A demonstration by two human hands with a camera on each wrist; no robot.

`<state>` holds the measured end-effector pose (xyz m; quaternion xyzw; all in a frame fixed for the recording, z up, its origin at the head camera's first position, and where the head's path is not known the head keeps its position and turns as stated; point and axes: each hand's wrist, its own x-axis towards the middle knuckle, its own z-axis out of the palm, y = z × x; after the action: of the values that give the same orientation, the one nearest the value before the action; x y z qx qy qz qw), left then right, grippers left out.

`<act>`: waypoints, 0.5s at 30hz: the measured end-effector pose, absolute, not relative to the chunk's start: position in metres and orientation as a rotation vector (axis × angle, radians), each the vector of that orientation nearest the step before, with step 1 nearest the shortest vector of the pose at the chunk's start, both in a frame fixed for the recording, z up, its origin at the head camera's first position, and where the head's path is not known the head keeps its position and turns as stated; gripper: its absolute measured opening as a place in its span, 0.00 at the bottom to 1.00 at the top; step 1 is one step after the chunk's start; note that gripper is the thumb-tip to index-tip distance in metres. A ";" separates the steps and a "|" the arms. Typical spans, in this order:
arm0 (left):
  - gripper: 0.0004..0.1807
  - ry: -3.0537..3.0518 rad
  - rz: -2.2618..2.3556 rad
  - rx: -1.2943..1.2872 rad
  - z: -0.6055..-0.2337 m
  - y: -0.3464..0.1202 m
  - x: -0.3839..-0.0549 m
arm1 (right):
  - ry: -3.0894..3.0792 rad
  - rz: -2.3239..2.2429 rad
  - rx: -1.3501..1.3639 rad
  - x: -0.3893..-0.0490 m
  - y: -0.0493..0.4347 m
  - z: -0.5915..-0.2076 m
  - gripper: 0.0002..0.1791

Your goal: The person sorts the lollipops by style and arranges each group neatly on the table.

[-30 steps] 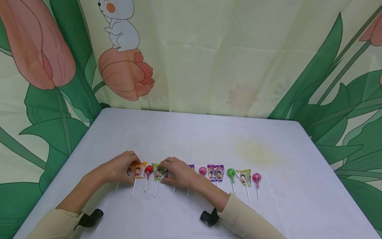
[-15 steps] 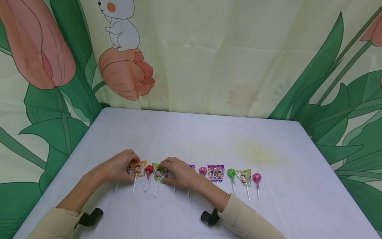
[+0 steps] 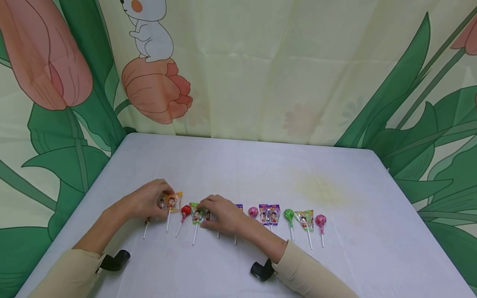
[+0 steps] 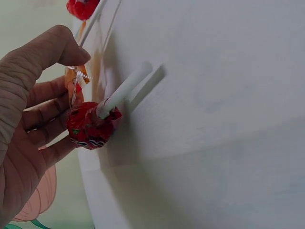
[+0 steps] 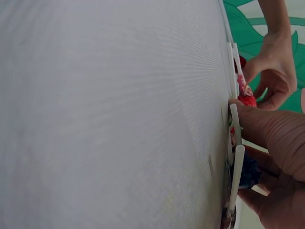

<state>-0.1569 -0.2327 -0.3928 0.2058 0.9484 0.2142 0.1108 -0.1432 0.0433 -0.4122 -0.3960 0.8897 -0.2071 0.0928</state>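
Note:
My left hand pinches an orange-wrapped lollipop by the left side of its wrapper. Under that hand lies a dark red lollipop, its white stick sticking out toward the wrist camera. A bright red lollipop lies between the two hands, its stick slanting. My right hand has thumb and fingertips around the right side of a green-wrapped lollipop. Beneath the right palm sits a dark blue lollipop, mostly hidden in the head view.
Right of my right forearm, the row continues with a pink lollipop, a purple-wrapped one, a green one, a green-and-orange-wrapped one and another pink one. All lie on a white-covered table before a printed curtain.
My left hand has moved slightly away from me with the orange-wrapped lollipop, uncovering part of the dark red one. The bright red lollipop's stick has swung left. My right hand stays in place.

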 end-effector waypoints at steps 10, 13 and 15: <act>0.28 2.794 0.600 0.602 -0.387 -0.234 -0.180 | 2.637 -0.625 -1.179 -0.142 0.044 -0.411 0.24; 0.28 2.805 0.591 0.591 -0.385 -0.234 -0.188 | 2.637 -0.621 -1.176 -0.142 0.044 -0.411 0.24; 0.28 2.809 0.588 0.604 -0.383 -0.233 -0.194 | 2.637 -0.617 -1.175 -0.143 0.044 -0.411 0.24</act>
<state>-0.1938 -0.2328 -0.3828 0.2048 0.9526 0.1995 0.1041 -0.1427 0.0445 -0.4113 -0.3962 0.8893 -0.2080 0.0945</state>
